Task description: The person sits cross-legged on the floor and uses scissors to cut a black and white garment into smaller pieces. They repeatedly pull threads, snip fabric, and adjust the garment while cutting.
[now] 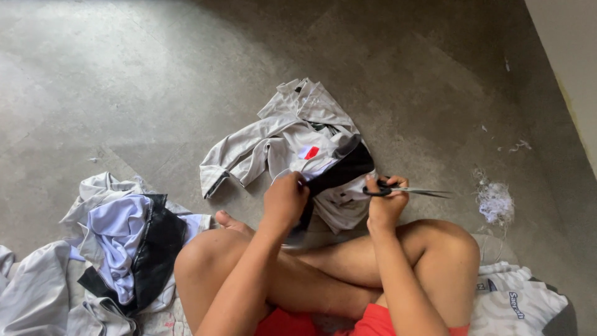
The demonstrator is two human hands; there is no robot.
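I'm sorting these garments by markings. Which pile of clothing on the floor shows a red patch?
The white-and-black garment in front of the person, gripped by the left hand. The pile at their left shows only white, lilac and black.

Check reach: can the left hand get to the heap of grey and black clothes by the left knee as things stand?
Probably yes, once it lets go. The left hand grips the grey garment in front, while the clothes heap lies right beside the left knee, nothing between. The scissors are in the right hand.
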